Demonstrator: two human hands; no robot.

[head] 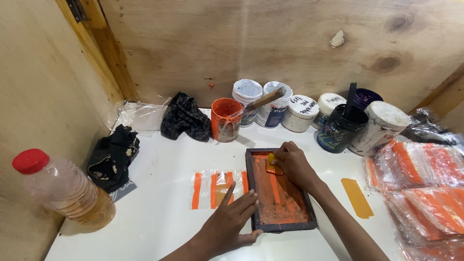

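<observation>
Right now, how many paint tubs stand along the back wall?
7, others may be hidden: orange tub, two white, lidded, lidded, black, tilted white.

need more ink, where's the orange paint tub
Head view: the orange paint tub stands at the back of the table, between the dark checked cloth and the white tubs.

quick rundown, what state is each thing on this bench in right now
screen frame: flat on the table, mesh smeared orange
left hand: pressing the frame's left edge
right hand: gripping a small orange squeegee at the frame's far end
printed bag: flat, orange stripes on it
orange paint pot: open, stick standing in it
black pot: open, tool in it
white jars: lidded
bottle: capped, lying tilted
bag stack: piled at right
</observation>
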